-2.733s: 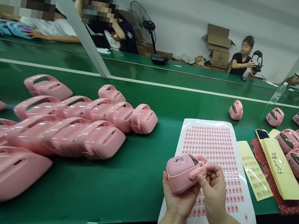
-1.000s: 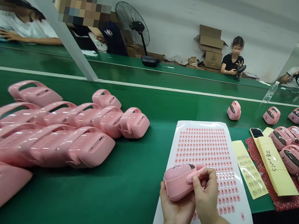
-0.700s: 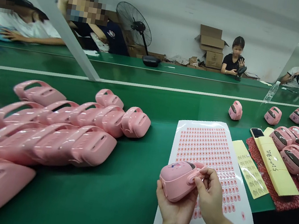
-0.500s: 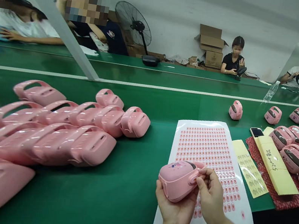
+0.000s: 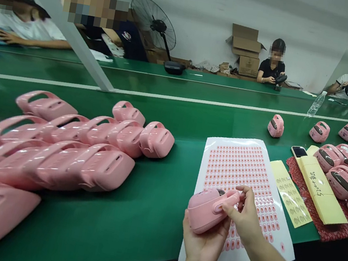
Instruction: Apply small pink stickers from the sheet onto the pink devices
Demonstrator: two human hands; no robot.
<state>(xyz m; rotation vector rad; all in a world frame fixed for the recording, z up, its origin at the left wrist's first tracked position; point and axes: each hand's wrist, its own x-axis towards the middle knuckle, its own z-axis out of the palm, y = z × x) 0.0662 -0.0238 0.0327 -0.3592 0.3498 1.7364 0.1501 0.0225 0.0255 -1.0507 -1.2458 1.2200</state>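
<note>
A pink handled case (image 5: pixel 202 219) with rounded sides and a dark window on top rests in my left hand (image 5: pixel 204 249). The palm and fingers of that hand cup it from beneath. My right hand (image 5: pixel 248 216) is closed at the handle, thumb against the round pivot on the case's side and fingertips by the grip. Whether a small sticker sits under that thumb, I cannot tell. Below both hands lies a white sheet (image 5: pixel 236 158) bearing rows of small pink oval stickers.
Rows of pink cases (image 5: pixel 107 168) stand at left. To the right are a yellow label sheet (image 5: pixel 290 194), a folded yellow paper (image 5: pixel 322 191), a phone (image 5: pixel 299 152) and more pink cases (image 5: pixel 345 183) on red wrap (image 5: pixel 304 199). A bottle (image 5: pixel 316 104) stands behind; co-workers sit opposite.
The pink case has turned and tilted in my left hand, so its side and handle show more. My right thumb has shifted left onto the pivot.
</note>
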